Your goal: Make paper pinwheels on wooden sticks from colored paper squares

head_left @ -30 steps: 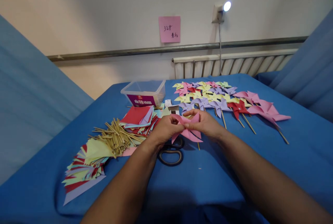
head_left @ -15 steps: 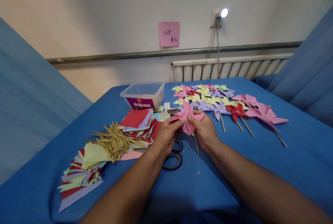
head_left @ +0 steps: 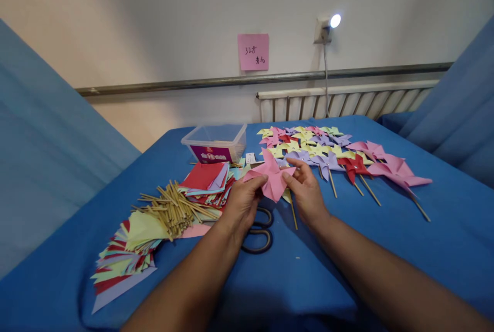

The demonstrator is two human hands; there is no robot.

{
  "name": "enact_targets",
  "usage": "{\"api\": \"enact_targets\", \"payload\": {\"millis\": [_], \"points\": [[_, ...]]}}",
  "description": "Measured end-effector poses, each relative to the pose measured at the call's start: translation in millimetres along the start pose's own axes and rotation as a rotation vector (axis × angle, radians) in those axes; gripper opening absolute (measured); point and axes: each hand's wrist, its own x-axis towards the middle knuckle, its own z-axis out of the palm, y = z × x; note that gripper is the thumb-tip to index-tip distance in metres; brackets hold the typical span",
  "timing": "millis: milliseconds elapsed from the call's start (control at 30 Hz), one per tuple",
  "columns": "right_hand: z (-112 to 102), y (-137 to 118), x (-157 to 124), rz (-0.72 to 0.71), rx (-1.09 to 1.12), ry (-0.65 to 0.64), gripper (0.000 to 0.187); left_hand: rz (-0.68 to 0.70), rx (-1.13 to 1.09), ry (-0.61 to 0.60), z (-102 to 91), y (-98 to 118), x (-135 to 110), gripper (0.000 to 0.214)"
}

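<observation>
A pink paper pinwheel (head_left: 273,180) is held up between my two hands over the blue cloth. My left hand (head_left: 245,203) pinches its left side, thumb on the front near the centre. At its right blade, my right hand (head_left: 306,188) has the thumb against the paper and the index finger stretched out behind. No stick shows on this pinwheel. Beneath it a wooden stick (head_left: 294,213) with a bit of yellow paper lies on the cloth. Black-handled scissors (head_left: 269,242) lie beside my left wrist, their blades mostly hidden.
Finished pinwheels (head_left: 324,149) in several colours lie at the back right. On the left are a pile of short sticks (head_left: 173,211), stacked coloured paper squares (head_left: 203,176) and a fan of paper pieces (head_left: 123,260). Behind them stands a clear plastic box (head_left: 216,139).
The pinwheel has shifted slightly left and turned a little. My right hand's fingers have loosened and spread, with the index finger now stretched out. The view has moved slightly.
</observation>
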Motion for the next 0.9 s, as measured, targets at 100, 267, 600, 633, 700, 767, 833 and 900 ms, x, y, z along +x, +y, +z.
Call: {"api": "enact_targets", "payload": {"millis": [100,267,600,633,700,767,833,900], "points": [[-4,-3,-1,-0.197,-0.192,-0.022,0.060,-0.037,-0.077,0.044,0.1,9,0,0.021],[-7,-9,-5,-0.409,-0.531,-0.143,0.046,-0.073,-0.134,0.050,0.4,15,0,0.022],[-7,-12,-2,-0.395,-0.481,-0.178,0.007,-0.060,-0.076,0.018,1.4,13,-2,0.022],[-7,-11,-1,-0.373,-0.466,-0.167,0.009,-0.050,-0.063,0.009,1.2,11,-2,0.021],[-8,-9,0,-0.337,-0.444,-0.149,0.013,-0.023,-0.031,-0.011,0.8,9,-2,0.019],[-9,-6,2,-0.322,-0.431,-0.137,0.015,0.000,0.009,-0.026,0.8,6,-2,0.016],[-9,-4,3,-0.319,-0.430,-0.126,0.016,0.015,0.050,-0.033,1.2,4,-3,0.016],[-9,-3,3,-0.316,-0.442,-0.106,0.017,0.018,0.080,-0.030,2.0,3,-3,0.018]]}}
